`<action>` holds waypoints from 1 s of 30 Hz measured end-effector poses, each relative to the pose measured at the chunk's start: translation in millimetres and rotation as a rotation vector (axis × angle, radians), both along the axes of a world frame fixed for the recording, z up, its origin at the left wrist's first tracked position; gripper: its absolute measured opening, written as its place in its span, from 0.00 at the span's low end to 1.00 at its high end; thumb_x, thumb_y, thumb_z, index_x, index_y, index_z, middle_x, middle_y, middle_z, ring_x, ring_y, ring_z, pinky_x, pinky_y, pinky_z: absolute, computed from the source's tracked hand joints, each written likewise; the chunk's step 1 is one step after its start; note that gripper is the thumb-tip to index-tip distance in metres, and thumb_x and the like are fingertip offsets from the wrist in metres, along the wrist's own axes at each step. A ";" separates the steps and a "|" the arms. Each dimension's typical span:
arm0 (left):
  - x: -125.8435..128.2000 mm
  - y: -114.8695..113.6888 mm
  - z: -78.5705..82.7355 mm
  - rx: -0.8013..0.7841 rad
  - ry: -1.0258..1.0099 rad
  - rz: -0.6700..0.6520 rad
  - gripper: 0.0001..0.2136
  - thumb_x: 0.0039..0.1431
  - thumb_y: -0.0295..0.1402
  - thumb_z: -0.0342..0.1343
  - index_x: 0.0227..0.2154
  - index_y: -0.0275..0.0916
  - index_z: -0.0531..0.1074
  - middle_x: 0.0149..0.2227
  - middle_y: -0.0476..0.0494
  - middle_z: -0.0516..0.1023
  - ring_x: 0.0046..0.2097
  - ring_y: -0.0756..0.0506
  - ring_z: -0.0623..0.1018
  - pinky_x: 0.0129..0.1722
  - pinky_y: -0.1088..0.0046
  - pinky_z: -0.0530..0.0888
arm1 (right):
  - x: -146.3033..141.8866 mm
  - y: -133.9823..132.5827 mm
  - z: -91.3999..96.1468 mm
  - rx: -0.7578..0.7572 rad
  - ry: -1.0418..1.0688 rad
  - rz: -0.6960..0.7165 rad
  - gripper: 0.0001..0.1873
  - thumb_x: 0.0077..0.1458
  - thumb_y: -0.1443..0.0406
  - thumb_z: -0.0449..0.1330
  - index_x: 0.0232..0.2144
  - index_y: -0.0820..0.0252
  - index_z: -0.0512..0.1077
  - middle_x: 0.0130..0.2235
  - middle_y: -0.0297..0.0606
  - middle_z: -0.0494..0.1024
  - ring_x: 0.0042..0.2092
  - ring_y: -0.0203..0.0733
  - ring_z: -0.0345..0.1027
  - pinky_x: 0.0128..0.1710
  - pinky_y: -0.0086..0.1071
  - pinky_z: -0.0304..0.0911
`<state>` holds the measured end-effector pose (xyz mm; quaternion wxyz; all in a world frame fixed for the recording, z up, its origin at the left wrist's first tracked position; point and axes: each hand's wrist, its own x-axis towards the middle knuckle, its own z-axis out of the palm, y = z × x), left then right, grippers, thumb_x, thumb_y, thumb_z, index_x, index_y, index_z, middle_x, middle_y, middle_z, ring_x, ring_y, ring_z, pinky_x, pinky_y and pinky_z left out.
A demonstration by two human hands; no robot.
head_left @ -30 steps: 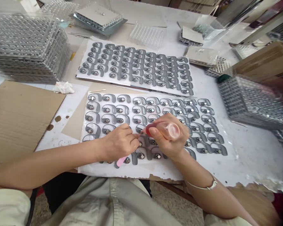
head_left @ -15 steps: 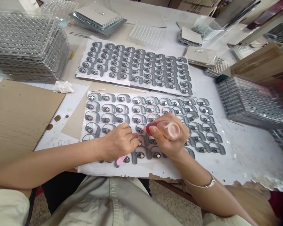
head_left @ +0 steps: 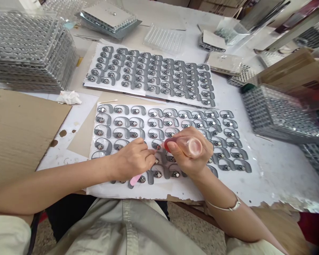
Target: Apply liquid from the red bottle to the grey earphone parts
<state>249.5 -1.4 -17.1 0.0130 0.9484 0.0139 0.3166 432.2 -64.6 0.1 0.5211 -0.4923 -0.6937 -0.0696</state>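
**Figure.** A white tabletop (head_left: 278, 177) carries stacked clear blister trays (head_left: 29, 53) at its far left and an upper parts sheet (head_left: 149, 90) beyond your work. Nearer its front edge, a lower parts sheet (head_left: 172, 193) holds rows of grey hook-shaped parts (head_left: 122, 132) with metal discs. Your right hand (head_left: 191, 152), the nearer to the nozzle, grips a clear squeeze bottle (head_left: 192, 147) lying almost level, its red nozzle (head_left: 167, 145) pointing left. Just beyond your left hand (head_left: 133, 159), which clasps a pink stick (head_left: 135, 180) angled towards the front edge, sits a grey part (head_left: 156, 145). Whether the nozzle touches that part cannot be told.
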 end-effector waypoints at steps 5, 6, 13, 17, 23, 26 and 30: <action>-0.9 0.0 0.2 -0.019 0.011 -0.005 0.13 0.64 0.24 0.50 0.22 0.35 0.69 0.22 0.46 0.75 0.25 0.49 0.68 0.29 0.69 0.62 | 1.5 -0.6 -0.6 0.014 -0.037 -0.009 0.08 0.49 0.70 0.65 0.26 0.60 0.67 0.24 0.33 0.72 0.26 0.35 0.64 0.27 0.32 0.64; -0.9 -0.1 0.4 -0.023 0.014 -0.002 0.13 0.64 0.24 0.50 0.22 0.35 0.69 0.22 0.46 0.75 0.25 0.49 0.68 0.29 0.69 0.62 | 1.6 -0.5 -0.6 0.016 -0.039 -0.010 0.08 0.49 0.70 0.65 0.26 0.59 0.67 0.24 0.33 0.72 0.26 0.35 0.64 0.26 0.32 0.64; -1.0 -0.4 1.6 -0.023 0.023 -0.006 0.15 0.65 0.24 0.48 0.22 0.35 0.68 0.22 0.46 0.75 0.25 0.49 0.69 0.29 0.69 0.62 | 0.3 -0.6 -0.3 0.012 -0.023 -0.009 0.08 0.50 0.68 0.65 0.26 0.58 0.67 0.24 0.33 0.72 0.26 0.36 0.65 0.26 0.33 0.65; -1.1 -0.3 1.9 -0.010 0.026 0.003 0.15 0.65 0.24 0.49 0.21 0.36 0.68 0.22 0.47 0.75 0.25 0.49 0.69 0.29 0.69 0.62 | -0.1 -0.7 -0.7 0.009 -0.017 -0.012 0.08 0.50 0.68 0.65 0.25 0.59 0.67 0.24 0.33 0.72 0.25 0.35 0.65 0.25 0.33 0.65; -0.5 0.3 1.8 -0.018 0.012 0.002 0.15 0.65 0.24 0.50 0.21 0.36 0.67 0.21 0.48 0.74 0.24 0.50 0.68 0.28 0.70 0.62 | 0.0 -0.7 -0.7 0.012 -0.031 -0.028 0.09 0.50 0.68 0.64 0.24 0.59 0.67 0.23 0.33 0.72 0.25 0.34 0.64 0.25 0.32 0.64; -0.7 0.8 1.4 -0.028 0.000 -0.009 0.14 0.64 0.24 0.51 0.21 0.36 0.67 0.22 0.47 0.75 0.25 0.50 0.68 0.28 0.70 0.62 | 1.4 -1.9 -0.6 0.012 -0.036 -0.036 0.09 0.51 0.68 0.64 0.24 0.59 0.66 0.24 0.33 0.71 0.25 0.34 0.63 0.25 0.32 0.63; -1.1 1.4 1.1 -0.030 -0.005 -0.013 0.14 0.64 0.24 0.51 0.21 0.36 0.67 0.22 0.47 0.76 0.25 0.49 0.68 0.28 0.70 0.62 | 4.8 -4.6 -0.5 0.055 0.006 -0.045 0.08 0.52 0.66 0.63 0.26 0.59 0.67 0.26 0.34 0.72 0.26 0.35 0.64 0.24 0.33 0.62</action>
